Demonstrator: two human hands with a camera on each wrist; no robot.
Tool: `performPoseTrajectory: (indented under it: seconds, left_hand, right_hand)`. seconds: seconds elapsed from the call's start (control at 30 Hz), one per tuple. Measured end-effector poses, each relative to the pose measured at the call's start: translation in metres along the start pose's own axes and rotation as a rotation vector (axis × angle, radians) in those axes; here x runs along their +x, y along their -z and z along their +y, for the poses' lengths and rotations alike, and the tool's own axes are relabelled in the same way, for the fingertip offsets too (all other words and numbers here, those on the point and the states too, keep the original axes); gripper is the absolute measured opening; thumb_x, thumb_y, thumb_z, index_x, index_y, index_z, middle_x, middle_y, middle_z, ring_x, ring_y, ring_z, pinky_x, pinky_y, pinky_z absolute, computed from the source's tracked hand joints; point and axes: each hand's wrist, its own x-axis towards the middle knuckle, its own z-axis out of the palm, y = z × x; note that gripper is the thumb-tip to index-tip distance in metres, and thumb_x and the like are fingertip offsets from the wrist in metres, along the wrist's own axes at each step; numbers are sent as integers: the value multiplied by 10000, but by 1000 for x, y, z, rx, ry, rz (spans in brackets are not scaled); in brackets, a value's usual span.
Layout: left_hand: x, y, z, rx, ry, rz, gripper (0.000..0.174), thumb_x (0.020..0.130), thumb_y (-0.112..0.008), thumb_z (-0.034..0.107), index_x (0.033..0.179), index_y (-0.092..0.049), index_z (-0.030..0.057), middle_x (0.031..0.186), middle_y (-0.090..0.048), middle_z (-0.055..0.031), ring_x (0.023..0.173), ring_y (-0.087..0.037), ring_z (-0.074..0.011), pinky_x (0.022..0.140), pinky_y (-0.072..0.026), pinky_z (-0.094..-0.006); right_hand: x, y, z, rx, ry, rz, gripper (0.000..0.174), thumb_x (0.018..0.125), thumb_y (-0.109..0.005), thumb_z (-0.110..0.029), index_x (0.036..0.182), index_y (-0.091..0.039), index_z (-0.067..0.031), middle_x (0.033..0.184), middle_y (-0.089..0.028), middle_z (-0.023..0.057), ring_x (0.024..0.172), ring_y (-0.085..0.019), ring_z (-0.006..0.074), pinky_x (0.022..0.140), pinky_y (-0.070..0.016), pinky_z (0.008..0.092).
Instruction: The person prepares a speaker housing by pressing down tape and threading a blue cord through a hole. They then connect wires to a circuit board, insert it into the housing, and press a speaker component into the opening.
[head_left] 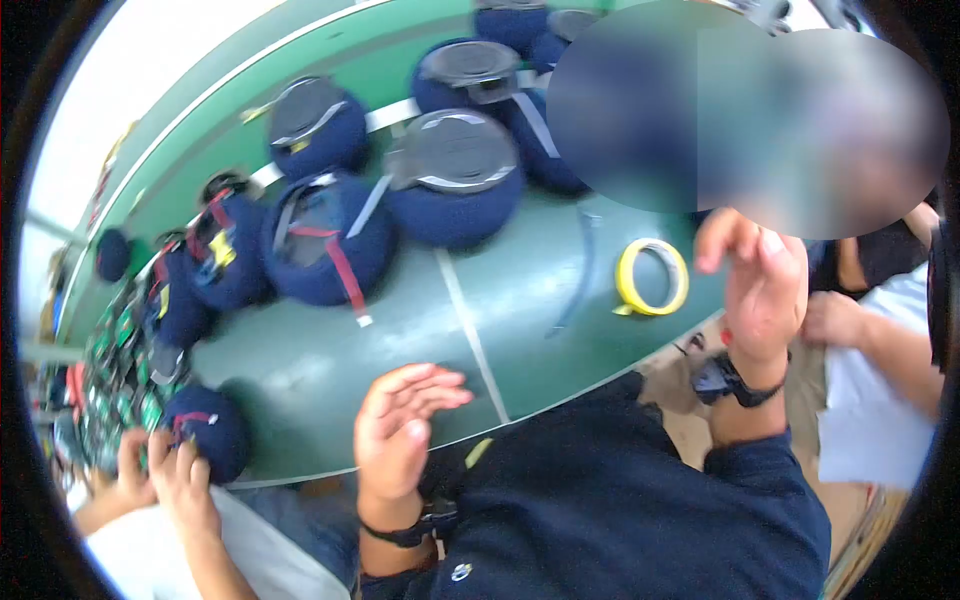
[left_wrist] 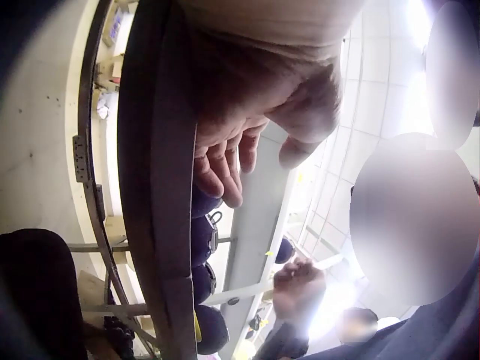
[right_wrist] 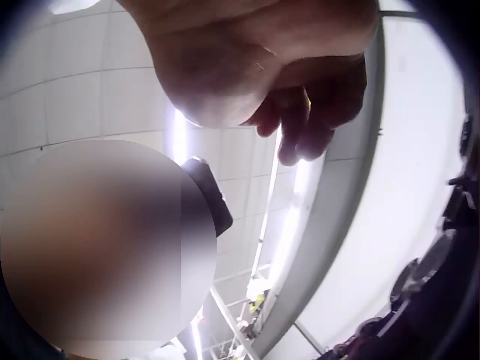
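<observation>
My left hand is raised over the near edge of the green table, fingers loosely bent and holding nothing. In the left wrist view the same hand hangs with its fingers apart. My right hand is lifted at the right end of the table, palm showing, fingers a little curved around nothing. Beside it on the table lies a roll of yellow tape. The right wrist view shows the right hand with bent fingers against the ceiling.
Several round navy fabric-covered things with dark plastic tops and straps line the table's far side. A blue strip lies near the tape. At lower left another person's hands touch a navy round piece. A person in white stands at right.
</observation>
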Motion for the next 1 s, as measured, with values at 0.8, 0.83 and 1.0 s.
performPoseTrajectory:
  seconds: [0.8,0.83,1.0]
  left_hand:
    - [-10,7,18,949,-264,535,114,940,-676,62,846,-632,15,752,-607,-64,611,-516,-133,578,-404,-272]
    - [-10,7,18,999,-251,528,120,926,-681,57,827,-626,17,747,-610,-65,607,-525,-149,577,-412,-287]
    - [-16,11,13,1216,-376,414,128,869,-696,36,774,-612,24,725,-609,-72,593,-548,-219,580,-437,-342]
  right_hand:
    - [-56,52,108,-546,-41,-246,669,884,-627,-93,1511,-412,-9,1614,-354,184,1496,-331,338,1241,-192,433]
    - [-55,52,111,-517,-52,-201,657,895,-627,-99,1509,-411,-4,1618,-349,184,1499,-326,338,1241,-192,433]
    - [-50,33,92,-647,-168,-302,726,783,-667,-3,1478,-458,-35,1622,-345,190,1494,-326,387,1235,-204,463]
